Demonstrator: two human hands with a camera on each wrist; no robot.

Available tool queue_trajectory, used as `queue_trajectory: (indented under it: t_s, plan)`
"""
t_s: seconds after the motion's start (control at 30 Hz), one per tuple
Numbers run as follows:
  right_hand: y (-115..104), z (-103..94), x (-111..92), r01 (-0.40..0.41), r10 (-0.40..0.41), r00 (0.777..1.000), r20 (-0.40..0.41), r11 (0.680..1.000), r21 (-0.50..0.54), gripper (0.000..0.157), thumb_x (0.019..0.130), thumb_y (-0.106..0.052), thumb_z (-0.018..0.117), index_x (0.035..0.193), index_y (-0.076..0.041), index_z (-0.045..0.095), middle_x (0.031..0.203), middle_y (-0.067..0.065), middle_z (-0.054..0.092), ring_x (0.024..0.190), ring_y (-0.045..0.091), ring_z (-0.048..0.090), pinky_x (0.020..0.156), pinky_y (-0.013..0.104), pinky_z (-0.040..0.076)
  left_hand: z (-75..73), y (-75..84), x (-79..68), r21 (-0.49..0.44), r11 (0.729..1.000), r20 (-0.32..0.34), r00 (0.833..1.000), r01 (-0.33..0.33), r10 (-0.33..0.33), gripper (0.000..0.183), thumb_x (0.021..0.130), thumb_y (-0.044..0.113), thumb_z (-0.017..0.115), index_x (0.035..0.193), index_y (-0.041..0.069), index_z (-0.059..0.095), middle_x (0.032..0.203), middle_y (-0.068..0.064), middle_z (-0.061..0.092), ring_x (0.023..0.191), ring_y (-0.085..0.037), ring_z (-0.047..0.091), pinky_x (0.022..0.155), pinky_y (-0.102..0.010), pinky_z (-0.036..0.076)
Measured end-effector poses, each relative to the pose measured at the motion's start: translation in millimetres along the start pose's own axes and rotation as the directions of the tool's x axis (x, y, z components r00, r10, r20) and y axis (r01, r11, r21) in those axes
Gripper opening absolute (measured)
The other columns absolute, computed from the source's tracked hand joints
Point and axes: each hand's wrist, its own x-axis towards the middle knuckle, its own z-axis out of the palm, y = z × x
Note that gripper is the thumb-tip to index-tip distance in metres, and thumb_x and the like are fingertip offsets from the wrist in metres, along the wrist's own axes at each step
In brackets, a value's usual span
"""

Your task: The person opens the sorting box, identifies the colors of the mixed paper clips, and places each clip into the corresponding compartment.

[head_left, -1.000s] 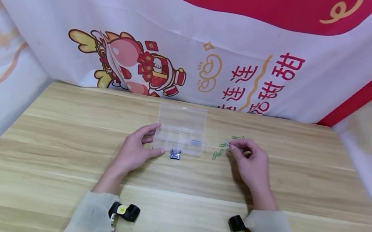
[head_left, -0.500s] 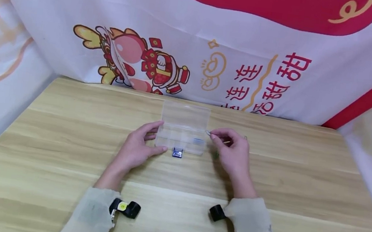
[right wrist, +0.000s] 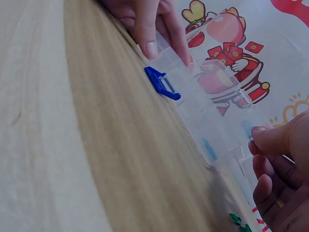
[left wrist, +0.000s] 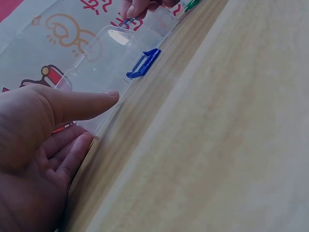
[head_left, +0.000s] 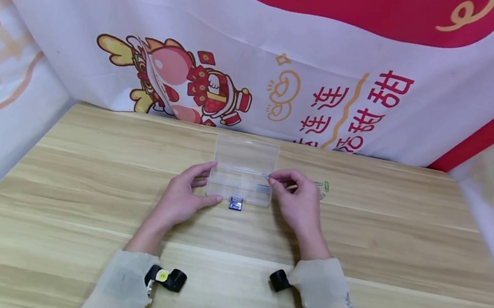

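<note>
A clear compartment box (head_left: 231,182) stands on the table with its lid (head_left: 247,154) raised at the back and a dark blue latch (head_left: 235,204) hanging from its front edge. My left hand (head_left: 184,195) holds the box's left end, thumb at the front and fingers round the side. Between thumb and forefinger, my right hand (head_left: 298,199) pinches a small blue paper clip (head_left: 266,176) over the box's back right compartment. Something light blue (head_left: 263,187) lies in a right-hand compartment below it.
Several green paper clips (head_left: 327,186) lie on the wooden table (head_left: 236,245) to the right, partly hidden behind my right hand. A printed white cloth (head_left: 251,46) hangs along the table's back edge.
My right hand has moved left from the green clips to over the box, carrying the blue paper clip. The left hand has stayed at the box's left end.
</note>
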Motion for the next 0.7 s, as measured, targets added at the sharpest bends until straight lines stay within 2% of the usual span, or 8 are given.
queue_trajectory:
  t_s: [0.27, 0.47, 0.7]
  plan:
    - [1, -1.1, -1, -0.015, 0.015, 1.0, -0.002, 1.0, -0.016, 0.006, 0.099, -0.015, 0.078, 0.105, -0.014, 0.081, 0.103, 0.006, 0.075, 0.097, 0.023, 0.063, 0.083, 0.034, 0.053, 0.3, -0.4, 0.2, -0.003, 1.0, 0.001, 1.0, -0.003, 0.003, 0.085, 0.087, 0.007, 0.089, 0.161, 0.024, 0.05, 0.159, -0.011, 0.057, 0.144, -0.036, 0.058, 0.123, -0.05, 0.05]
    - [6, -4.7, 0, -0.019, 0.018, 1.0, -0.005, 0.999, -0.029, 0.007, 0.099, -0.016, 0.078, 0.106, -0.015, 0.081, 0.103, 0.005, 0.076, 0.097, 0.021, 0.063, 0.082, 0.031, 0.054, 0.6, -1.3, 0.5, -0.006, 1.0, 0.0, 1.0, -0.004, 0.004, 0.084, 0.087, 0.008, 0.089, 0.161, 0.024, 0.051, 0.158, -0.011, 0.058, 0.144, -0.036, 0.058, 0.123, -0.05, 0.049]
    - [23, -26.2, -5, -0.011, 0.009, 1.0, -0.022, 0.997, -0.079, 0.009, 0.1, -0.021, 0.078, 0.107, -0.016, 0.08, 0.104, 0.005, 0.077, 0.095, 0.02, 0.063, 0.079, 0.027, 0.054, -0.1, -0.8, 0.2, -0.001, 1.0, -0.002, 1.0, 0.002, -0.002, 0.084, 0.088, 0.009, 0.089, 0.161, 0.024, 0.05, 0.158, -0.011, 0.057, 0.145, -0.036, 0.057, 0.124, -0.05, 0.049]
